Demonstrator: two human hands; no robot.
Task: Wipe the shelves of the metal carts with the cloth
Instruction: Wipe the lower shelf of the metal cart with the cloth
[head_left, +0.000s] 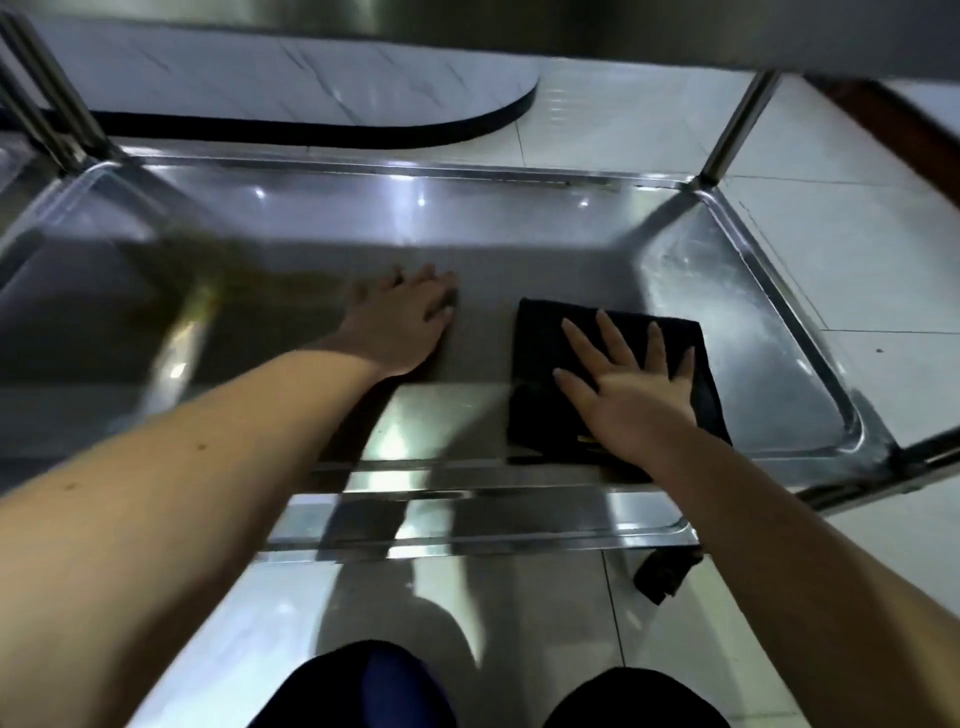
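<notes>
the right hand (631, 384) presses flat, fingers spread, on the dark cloth (540, 364) near 4 o'clock of the cart shelf (519, 228), the left hand (405, 317) flat at the cloth's 9 o'clock, so the ungripped cloth may bunch or slip, leaving unwiped streaks.

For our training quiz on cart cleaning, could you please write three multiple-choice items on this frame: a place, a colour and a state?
1. Where does the cloth lie? A) on the cart shelf, right of the left hand B) on the floor C) over a post
2. The cloth's colour? A) white B) black C) yellow
3. The right hand on the cloth is: A) clenched B) pinching a corner C) flat, fingers spread
Answers: 1 A, it rests on the steel beside that hand; 2 B, dark throughout; 3 C, straight fingers press it.
</notes>
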